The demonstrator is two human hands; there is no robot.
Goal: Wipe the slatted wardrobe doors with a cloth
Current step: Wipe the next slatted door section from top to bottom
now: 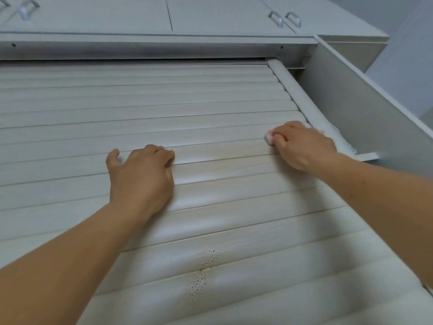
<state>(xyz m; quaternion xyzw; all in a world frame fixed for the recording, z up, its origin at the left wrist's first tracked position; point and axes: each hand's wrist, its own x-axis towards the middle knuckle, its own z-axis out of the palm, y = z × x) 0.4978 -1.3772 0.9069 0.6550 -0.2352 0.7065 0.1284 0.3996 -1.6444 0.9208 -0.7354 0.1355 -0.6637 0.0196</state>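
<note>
Cloth (269,136) bunched under right hand (302,146), against slatted door (164,113).

At twelve o'clock, a row of pale upper cabinets (210,12) ran across the top. Two metal handles (284,19) sat at one o'clock and another handle (28,8) at eleven. A grey wall (412,50) showed at two o'clock.

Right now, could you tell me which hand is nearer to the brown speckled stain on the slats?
Left. The left hand rests above the stain; the right hand, gripping the cloth, is farther up-right.
</note>
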